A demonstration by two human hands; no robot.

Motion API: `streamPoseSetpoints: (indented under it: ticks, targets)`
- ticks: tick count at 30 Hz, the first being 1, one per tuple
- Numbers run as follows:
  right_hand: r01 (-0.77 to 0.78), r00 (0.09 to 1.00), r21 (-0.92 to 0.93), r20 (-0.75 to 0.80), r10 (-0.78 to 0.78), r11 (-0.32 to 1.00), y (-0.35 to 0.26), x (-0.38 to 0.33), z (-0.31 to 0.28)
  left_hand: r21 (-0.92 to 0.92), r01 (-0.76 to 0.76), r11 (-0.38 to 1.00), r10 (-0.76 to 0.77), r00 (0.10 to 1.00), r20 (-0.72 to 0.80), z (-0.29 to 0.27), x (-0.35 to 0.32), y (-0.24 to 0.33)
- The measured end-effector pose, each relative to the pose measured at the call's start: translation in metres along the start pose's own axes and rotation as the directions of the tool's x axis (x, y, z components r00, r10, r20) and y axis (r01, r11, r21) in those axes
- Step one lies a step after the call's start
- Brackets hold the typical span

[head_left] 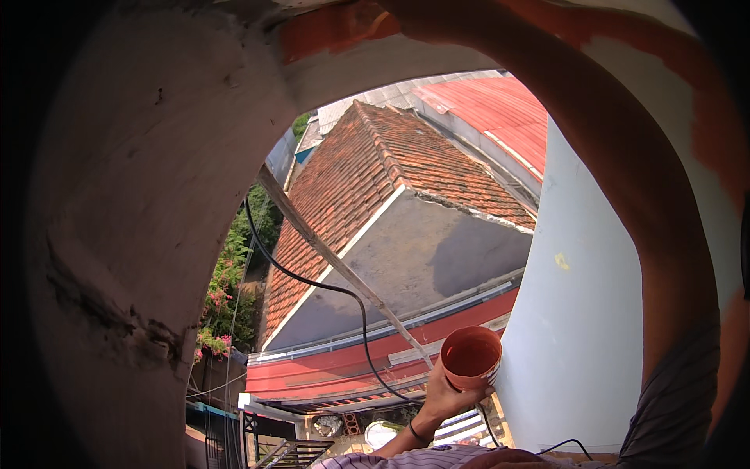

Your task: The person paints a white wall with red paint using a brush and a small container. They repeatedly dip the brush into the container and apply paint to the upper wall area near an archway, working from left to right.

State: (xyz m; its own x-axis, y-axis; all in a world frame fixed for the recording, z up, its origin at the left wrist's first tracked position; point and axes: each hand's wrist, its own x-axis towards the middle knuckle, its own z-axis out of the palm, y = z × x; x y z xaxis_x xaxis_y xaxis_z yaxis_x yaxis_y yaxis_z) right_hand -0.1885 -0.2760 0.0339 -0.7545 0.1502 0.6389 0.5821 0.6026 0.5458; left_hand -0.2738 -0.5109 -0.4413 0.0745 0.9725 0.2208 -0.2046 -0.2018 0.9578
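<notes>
Left hand (441, 395) wraps fingers round an orange cup (471, 356), kept upright, near the white wall (578, 328). Right arm (625, 156) reaches far up; its grip can't be told.

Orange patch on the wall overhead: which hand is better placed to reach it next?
Right, probably. The right arm is raised, arching up to the orange patch at the top edge; its hand is out of view. The left hand is low, wrapped around the orange cup.
</notes>
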Motion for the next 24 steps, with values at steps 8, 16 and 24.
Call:
streamPoseSetpoints:
  ticks: [8,16,24]
  targets:
    - [-0.106,0.99,-0.032,-0.095,0.103,0.994,-0.015,0.009,0.02,-0.003,-0.054,0.999,0.055,0.998,0.012,0.001,0.0,0.0]
    - [-0.116,0.982,0.161,-0.13,0.138,0.98,-0.054,0.052,0.032,0.016,-0.072,0.997,0.072,0.997,0.012,0.006,0.002,0.004]
    - [-0.085,0.991,0.501,-0.046,0.125,0.861,-0.052,0.033,0.015,0.023,-0.072,0.997,0.073,0.997,-0.012,-0.002,-0.003,0.002]
